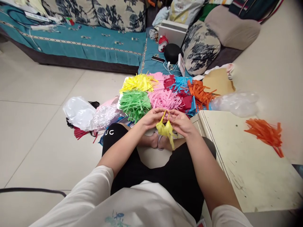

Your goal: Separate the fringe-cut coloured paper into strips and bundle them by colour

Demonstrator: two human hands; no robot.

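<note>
Between my two hands hangs a yellow fringed paper tassel (168, 130), bent over at the top into a loop with its strands dangling. My left hand (153, 118) pinches the loop from the left. From the right, my right hand (181, 122) has its fingers closed on the same loop. The fingertips of both hands nearly meet at the top of it. Just beyond the hands lie a pink fringed paper bundle (165, 100) and a green one (135, 104).
Behind are yellow (138, 82), blue (181, 83) and orange (201, 94) fringed bundles. A cream cabinet (236, 176) at my right carries another orange tassel (265, 133). Clear plastic bags (80, 113) lie at left. A teal-covered sofa (94, 47) stands at the back.
</note>
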